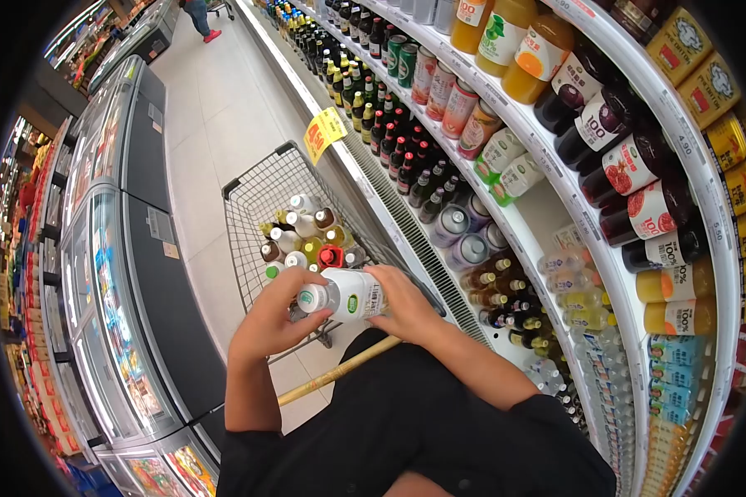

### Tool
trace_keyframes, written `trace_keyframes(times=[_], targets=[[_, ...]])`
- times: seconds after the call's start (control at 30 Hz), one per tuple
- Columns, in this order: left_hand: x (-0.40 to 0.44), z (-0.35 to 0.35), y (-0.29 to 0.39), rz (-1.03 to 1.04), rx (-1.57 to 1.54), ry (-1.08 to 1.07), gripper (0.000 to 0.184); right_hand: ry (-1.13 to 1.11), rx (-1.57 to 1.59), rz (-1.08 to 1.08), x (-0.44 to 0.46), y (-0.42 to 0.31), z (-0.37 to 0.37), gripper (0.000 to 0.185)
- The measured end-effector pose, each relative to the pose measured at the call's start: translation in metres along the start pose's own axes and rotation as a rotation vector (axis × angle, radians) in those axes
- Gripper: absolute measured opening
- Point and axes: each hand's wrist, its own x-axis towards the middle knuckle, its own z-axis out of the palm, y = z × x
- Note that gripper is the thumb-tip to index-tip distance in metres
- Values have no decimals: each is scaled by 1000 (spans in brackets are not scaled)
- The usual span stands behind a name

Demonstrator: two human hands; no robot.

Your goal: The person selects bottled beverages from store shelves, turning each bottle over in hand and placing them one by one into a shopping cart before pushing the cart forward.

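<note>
A display cabinet (147, 273) stands at far left. Next, a wire cart (259, 167) contains bottles (286, 240). Left hand (269, 323) grasps the cap end of the tilted white bottle (352, 296), located at the cart's near end. Right hand (414, 311) grasps the base end. Drink shelves (547, 209) stand at right.

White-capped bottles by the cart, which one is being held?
The white-labelled bottle tilted between both hands: the left hand at its cap end, the right hand at its other end. The other white-capped ones sit inside the cart.
</note>
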Motion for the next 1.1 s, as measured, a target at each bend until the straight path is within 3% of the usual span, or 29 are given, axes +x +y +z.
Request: trace_keyframes(times=[0.2,0.37,0.43,0.47,0.5,0.53,0.6,0.67,0.9,1.1], targets=[[19,-12,-29,64,2,-27,40,40,-96,102,9,1,9,100],[41,-30,-87,-51,-48,93,34,11,-268,253,-12,22,7,100],[56,-35,-112,-41,-64,153,33,-56,-371,319,-35,38,11,89],[63,-39,-132,-170,-88,215,33,-39,-398,335,-44,43,15,76],[70,-42,-153,-299,-110,274,33,-38,-397,343,-53,47,18,76],[79,-44,-174,-302,-112,264,33,-48,-433,346,-62,50,20,71],[98,-45,-219,-117,208,408,33,-57,-469,366,-67,52,24,65],[117,-40,-259,-168,247,471,33,-52,-503,311,-65,46,26,56],[175,-18,-382,-311,345,651,36,-46,-488,303,-65,45,25,46],[201,13,-465,-361,332,630,40,-61,-457,314,-59,43,22,45]])
